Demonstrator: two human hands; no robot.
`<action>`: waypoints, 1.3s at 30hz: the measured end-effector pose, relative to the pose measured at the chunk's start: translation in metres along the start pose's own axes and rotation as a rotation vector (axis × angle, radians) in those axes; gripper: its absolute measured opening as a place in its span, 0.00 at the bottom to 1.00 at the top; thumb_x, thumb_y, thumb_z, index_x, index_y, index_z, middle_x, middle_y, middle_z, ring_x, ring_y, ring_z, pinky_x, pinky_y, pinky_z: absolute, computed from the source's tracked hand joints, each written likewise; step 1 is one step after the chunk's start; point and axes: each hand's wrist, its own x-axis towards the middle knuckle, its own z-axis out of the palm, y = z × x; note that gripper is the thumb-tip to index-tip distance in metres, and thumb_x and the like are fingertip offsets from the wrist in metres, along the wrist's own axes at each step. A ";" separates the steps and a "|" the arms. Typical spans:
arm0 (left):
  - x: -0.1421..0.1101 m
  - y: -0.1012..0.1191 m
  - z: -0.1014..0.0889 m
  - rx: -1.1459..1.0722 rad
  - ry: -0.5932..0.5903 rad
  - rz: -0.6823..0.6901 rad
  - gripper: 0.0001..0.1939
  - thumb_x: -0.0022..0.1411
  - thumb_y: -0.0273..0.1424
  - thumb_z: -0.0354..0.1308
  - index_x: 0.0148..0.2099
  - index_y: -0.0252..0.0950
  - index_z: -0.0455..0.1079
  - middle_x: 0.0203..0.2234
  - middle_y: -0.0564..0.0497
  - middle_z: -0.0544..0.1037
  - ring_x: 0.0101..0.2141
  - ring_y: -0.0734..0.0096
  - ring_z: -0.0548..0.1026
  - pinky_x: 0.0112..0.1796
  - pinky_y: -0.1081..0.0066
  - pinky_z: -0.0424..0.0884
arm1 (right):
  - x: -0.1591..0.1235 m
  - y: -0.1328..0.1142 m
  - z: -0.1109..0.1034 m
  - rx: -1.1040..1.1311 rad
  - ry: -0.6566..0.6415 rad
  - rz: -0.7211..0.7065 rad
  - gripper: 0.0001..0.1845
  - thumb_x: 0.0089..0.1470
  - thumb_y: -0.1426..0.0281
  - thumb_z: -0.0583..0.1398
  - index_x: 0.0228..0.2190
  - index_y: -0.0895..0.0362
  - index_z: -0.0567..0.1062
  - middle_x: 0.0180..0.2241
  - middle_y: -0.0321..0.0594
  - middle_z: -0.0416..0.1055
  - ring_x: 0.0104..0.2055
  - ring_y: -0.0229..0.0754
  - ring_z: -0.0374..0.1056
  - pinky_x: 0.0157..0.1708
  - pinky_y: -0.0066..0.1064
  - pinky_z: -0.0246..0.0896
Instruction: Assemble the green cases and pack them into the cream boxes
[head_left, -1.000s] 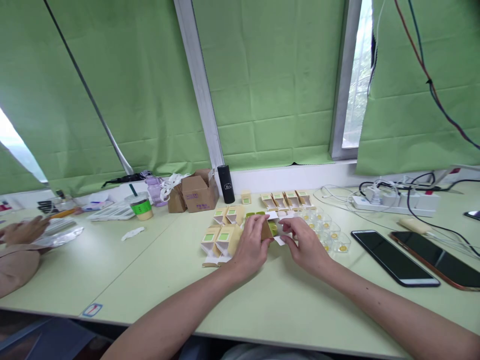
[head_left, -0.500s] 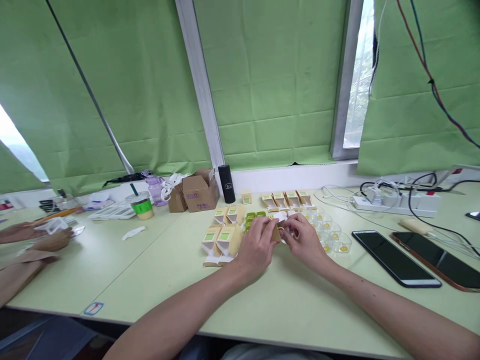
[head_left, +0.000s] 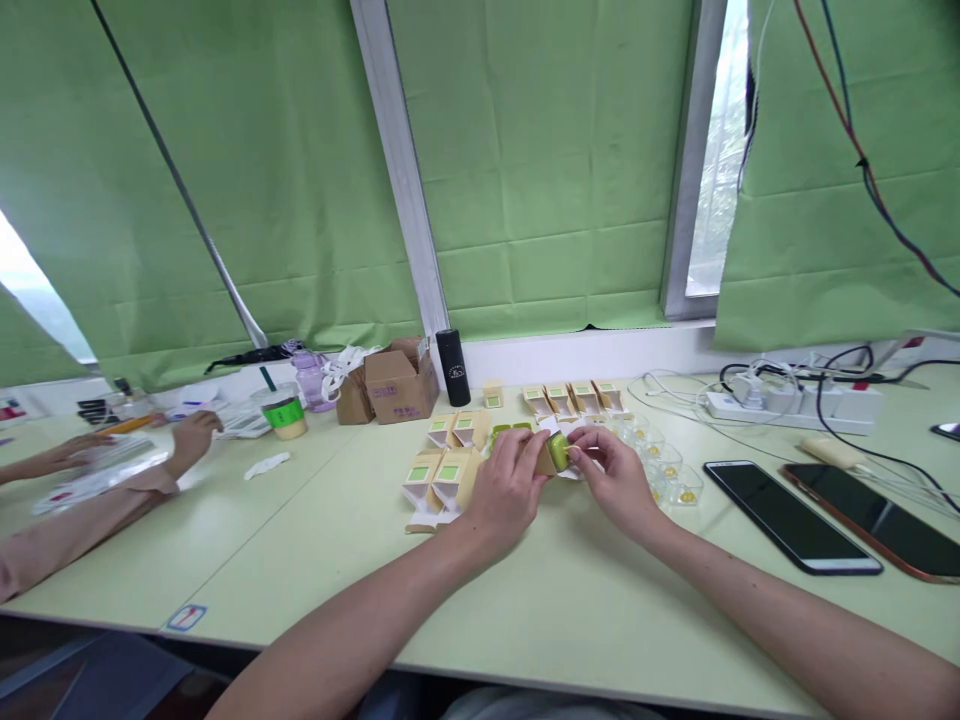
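My left hand [head_left: 508, 490] is closed around a small kraft-paper box [head_left: 545, 464], mostly hidden by its fingers. A glossy green cup-like piece [head_left: 559, 450] shows at the box's right end. My right hand [head_left: 619, 478] pinches a thin pale strip or cord at that piece. More green pieces [head_left: 504, 430] lie just behind my left hand. To the left stand several open kraft boxes [head_left: 459, 478] with green labels and white inner flaps. Several clear cups [head_left: 684, 487] with yellow centres sit beside my right hand, partly hidden by it.
Another row of open boxes [head_left: 577, 400] stands at the back. Two phones [head_left: 793, 515] lie at right, near a white power strip [head_left: 795, 405] with cables. A black cylinder [head_left: 453, 368], carton [head_left: 403, 385] and drink cup [head_left: 285, 412] stand further left. A co-worker's hands [head_left: 193, 440] work at far left.
The green piece now shows at the box's right end, where it was hidden before. My right hand has shifted slightly right. The co-worker's nearer hand has moved right and away.
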 end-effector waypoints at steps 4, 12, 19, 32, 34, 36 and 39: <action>0.000 -0.001 -0.001 0.006 0.012 0.002 0.33 0.67 0.25 0.59 0.71 0.41 0.55 0.53 0.39 0.69 0.55 0.49 0.71 0.49 0.52 0.78 | -0.001 -0.003 0.000 0.109 0.010 0.092 0.22 0.59 0.48 0.64 0.33 0.54 0.73 0.46 0.49 0.77 0.44 0.48 0.76 0.42 0.40 0.76; 0.000 -0.007 -0.001 0.023 0.027 -0.024 0.35 0.66 0.25 0.60 0.72 0.43 0.54 0.54 0.40 0.68 0.56 0.50 0.70 0.50 0.53 0.77 | 0.003 -0.005 -0.005 0.169 0.090 0.167 0.22 0.58 0.46 0.64 0.34 0.51 0.70 0.43 0.47 0.80 0.38 0.49 0.77 0.36 0.43 0.77; 0.003 -0.022 -0.003 -0.054 0.080 -0.168 0.35 0.66 0.26 0.60 0.72 0.44 0.55 0.56 0.41 0.67 0.58 0.51 0.69 0.55 0.49 0.73 | 0.005 -0.003 -0.012 0.153 0.088 0.184 0.21 0.58 0.47 0.64 0.36 0.51 0.70 0.40 0.45 0.80 0.39 0.49 0.76 0.34 0.39 0.73; 0.016 -0.030 -0.007 -0.596 0.263 -0.551 0.31 0.66 0.33 0.63 0.69 0.47 0.63 0.55 0.44 0.69 0.56 0.58 0.70 0.50 0.59 0.79 | -0.003 -0.010 -0.015 -0.404 -0.346 0.130 0.09 0.63 0.62 0.57 0.34 0.52 0.73 0.33 0.37 0.77 0.32 0.43 0.69 0.32 0.34 0.57; 0.017 -0.031 -0.006 -0.650 0.272 -0.589 0.30 0.66 0.34 0.64 0.68 0.45 0.64 0.54 0.43 0.71 0.56 0.58 0.70 0.48 0.60 0.80 | -0.004 -0.011 -0.014 -0.462 -0.379 0.113 0.08 0.63 0.64 0.56 0.34 0.52 0.73 0.33 0.37 0.78 0.34 0.44 0.70 0.33 0.34 0.57; 0.019 -0.033 -0.005 -0.717 0.278 -0.619 0.30 0.65 0.36 0.64 0.67 0.42 0.64 0.54 0.41 0.73 0.56 0.57 0.72 0.47 0.61 0.80 | -0.004 -0.012 -0.013 -0.504 -0.400 0.102 0.07 0.63 0.65 0.56 0.34 0.52 0.73 0.34 0.37 0.79 0.36 0.44 0.71 0.34 0.34 0.57; 0.021 -0.038 -0.001 -0.819 0.303 -0.637 0.30 0.63 0.37 0.67 0.65 0.40 0.66 0.53 0.41 0.76 0.56 0.57 0.74 0.49 0.60 0.78 | -0.004 -0.015 -0.013 -0.541 -0.411 0.100 0.07 0.63 0.66 0.56 0.34 0.52 0.73 0.35 0.37 0.79 0.37 0.45 0.72 0.35 0.34 0.58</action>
